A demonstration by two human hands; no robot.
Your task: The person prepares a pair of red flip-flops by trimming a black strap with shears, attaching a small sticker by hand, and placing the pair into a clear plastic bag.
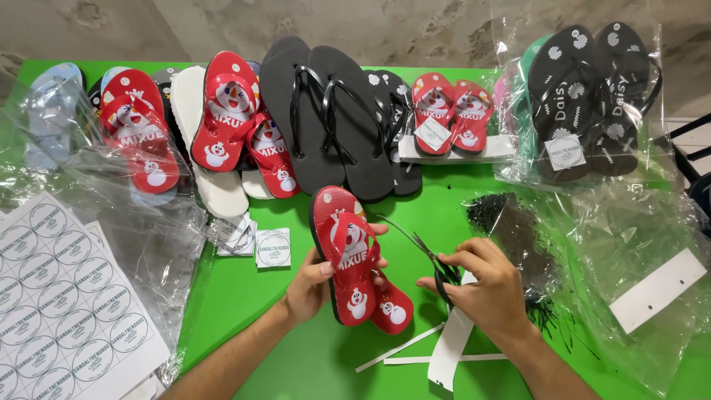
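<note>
My left hand (pixel 309 285) grips a pair of small red flip-flops (pixel 349 255) with snowman prints, held together upright over the green table (pixel 296 363). My right hand (pixel 485 285) holds black scissors (pixel 437 265), their blades pointing left toward the red pair, close to a thin black tie that runs from the sandals. White paper strips (pixel 448 344) lie under and below my right hand.
Rows of flip-flops line the table's back: red ones (pixel 141 133), large black ones (pixel 326 111), a tagged red pair (pixel 448 111), bagged black daisy-print ones (pixel 589 96). Sticker sheets (pixel 59 289) and clear bags lie left, square tags (pixel 272 247) centre, black ties (pixel 518 237) and plastic right.
</note>
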